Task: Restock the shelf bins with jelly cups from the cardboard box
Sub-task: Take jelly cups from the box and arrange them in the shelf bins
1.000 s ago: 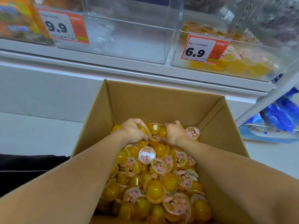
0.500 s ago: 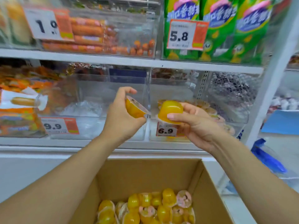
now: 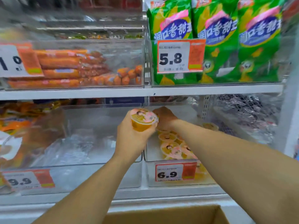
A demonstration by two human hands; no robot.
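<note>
My left hand (image 3: 131, 139) grips an orange jelly cup (image 3: 143, 121) with a pink printed lid, held upright in front of the lower shelf. My right hand (image 3: 164, 118) reaches into the clear bin (image 3: 176, 183) tagged 6.9, palm down; whatever it holds is hidden behind the hand and the raised cup. Several jelly cups (image 3: 171, 146) lie in that bin below my right forearm. Only the cardboard box's (image 3: 166, 215) far rim shows at the bottom edge.
A clear bin (image 3: 77, 152) tagged 9.9 sits left of the jelly bin, with only crumpled plastic inside. Above, bins hold orange sausages (image 3: 72, 68) and green snack bags (image 3: 216, 39). A white shelf upright (image 3: 291, 120) stands at the right.
Both hands rose from the box with a cup each. My right hand has gone forward into the 6.9 bin; my left has turned its cup lid-up. The view has tilted up.
</note>
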